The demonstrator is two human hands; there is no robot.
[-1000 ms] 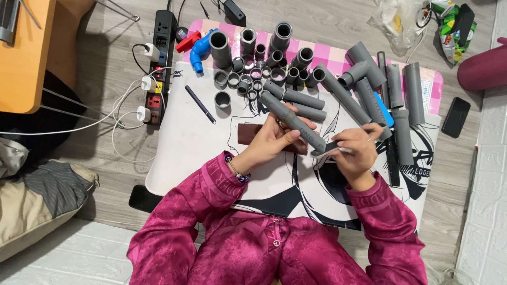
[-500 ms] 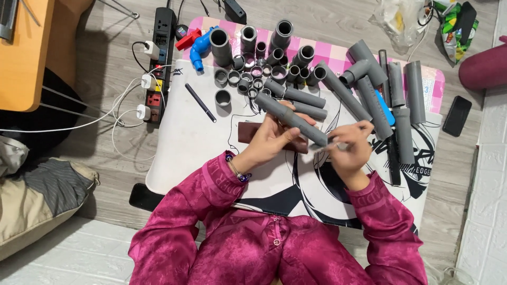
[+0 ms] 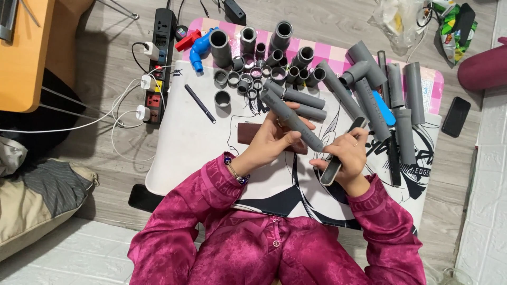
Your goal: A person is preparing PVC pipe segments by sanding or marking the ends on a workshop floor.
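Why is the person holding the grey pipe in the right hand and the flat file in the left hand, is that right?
Not quite: the hands are swapped. In the head view, the left hand holds the grey pipe, and the right hand holds the flat file. The rest is right: each hand grips one of the two things above the white mat.

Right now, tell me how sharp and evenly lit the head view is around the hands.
Head view: light is soft and even, with only faint shadows under the left hand and right hand; the grey pipe and the flat file-like tool look sharp, no motion blur; no strong glare on the white mat; straight edges bow slightly toward the frame corners.
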